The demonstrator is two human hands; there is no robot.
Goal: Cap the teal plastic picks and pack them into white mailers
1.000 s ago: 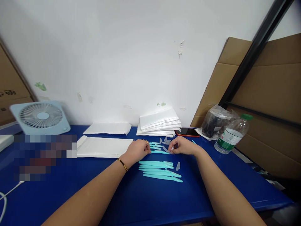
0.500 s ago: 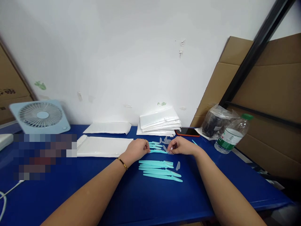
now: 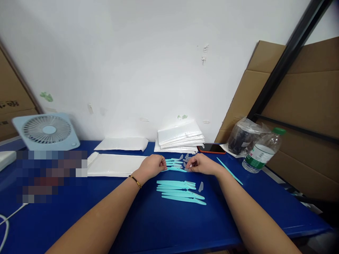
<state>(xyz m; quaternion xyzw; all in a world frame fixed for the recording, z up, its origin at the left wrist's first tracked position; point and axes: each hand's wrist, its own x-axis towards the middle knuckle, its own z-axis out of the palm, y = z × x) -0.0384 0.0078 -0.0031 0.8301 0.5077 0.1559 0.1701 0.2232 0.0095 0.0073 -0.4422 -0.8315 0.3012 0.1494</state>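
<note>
Fingers pinched, left hand [image 3: 153, 166] steadies an eyebrow razor [image 3: 177, 169] by its handle; right hand [image 3: 204, 164] grasps a clear blade cover [image 3: 186, 169].

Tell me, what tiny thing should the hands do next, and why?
Maybe the right hand should gently nudge the clear cap onto the tip of the teal stick: the left hand holds its other end, and the right fingers seem to pinch the cap beside that tip.

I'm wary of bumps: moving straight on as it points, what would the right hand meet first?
The right hand would probably meet the turquoise tool by the left hand; depth is unclear.
</note>
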